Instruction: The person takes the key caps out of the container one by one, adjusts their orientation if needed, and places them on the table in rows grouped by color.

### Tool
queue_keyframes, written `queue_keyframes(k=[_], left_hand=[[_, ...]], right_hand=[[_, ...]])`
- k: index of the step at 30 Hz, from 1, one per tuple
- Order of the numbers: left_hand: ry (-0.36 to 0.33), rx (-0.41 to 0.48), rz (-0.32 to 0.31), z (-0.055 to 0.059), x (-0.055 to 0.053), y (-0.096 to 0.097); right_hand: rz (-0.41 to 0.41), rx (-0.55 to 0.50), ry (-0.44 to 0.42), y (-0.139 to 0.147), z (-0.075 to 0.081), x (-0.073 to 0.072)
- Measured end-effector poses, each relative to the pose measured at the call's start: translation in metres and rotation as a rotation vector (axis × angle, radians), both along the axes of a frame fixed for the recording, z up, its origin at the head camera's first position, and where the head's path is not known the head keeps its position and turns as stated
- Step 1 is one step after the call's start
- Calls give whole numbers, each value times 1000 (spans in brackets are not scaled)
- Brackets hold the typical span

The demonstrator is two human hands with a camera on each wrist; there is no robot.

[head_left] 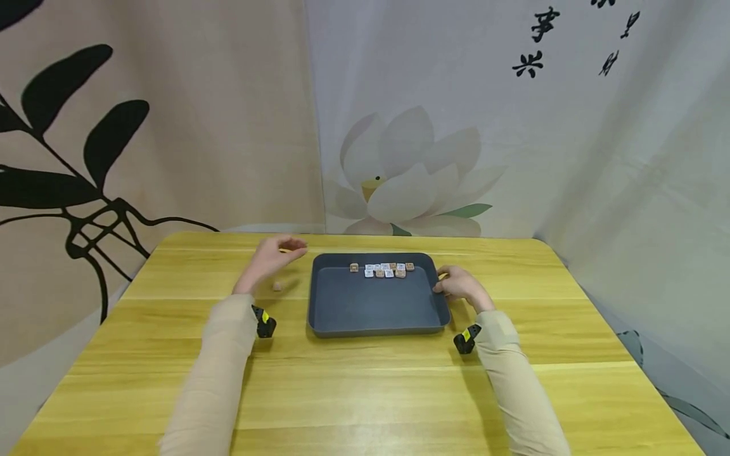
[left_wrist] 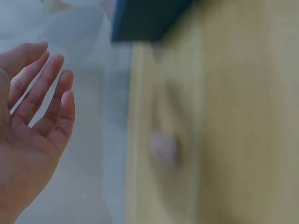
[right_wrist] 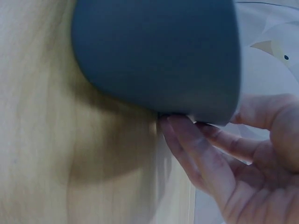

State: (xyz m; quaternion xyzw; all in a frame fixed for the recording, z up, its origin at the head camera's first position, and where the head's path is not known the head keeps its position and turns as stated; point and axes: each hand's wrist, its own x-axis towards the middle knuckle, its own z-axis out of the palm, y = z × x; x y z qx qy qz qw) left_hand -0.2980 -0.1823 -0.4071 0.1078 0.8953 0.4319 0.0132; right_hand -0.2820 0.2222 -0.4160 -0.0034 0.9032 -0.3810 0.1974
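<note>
A dark grey tray lies on the wooden table, with several small white and tan cubes grouped along its far side. My right hand holds the tray's right edge. In the right wrist view its thumb reaches over the rim and its fingers touch the outer wall near the bottom. To the left of the tray, my left hand hovers over the table with relaxed, slightly bent fingers and holds nothing. A single small light cube sits on the table below that hand, blurred in the left wrist view.
One tan cube stands a little apart from the others inside the tray. A printed cloth backdrop hangs behind the wooden table. Black wrist devices are worn on both arms.
</note>
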Motion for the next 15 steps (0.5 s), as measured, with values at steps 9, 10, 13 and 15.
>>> queue_keyframes(k=[9,10,13,15], left_hand=[[75,-71,-185,19,-26,79],[77,-87,-206,18,-28,85],[61,-123,-256,14,-31,103],[37,-133,-280,9,-32,114]], right_hand=[[1,-9,-11,0,0,-1],[4,-6,-11,0,0,-1],[7,1,-11,1,0,-1],[7,6,-12,1,0,-1]])
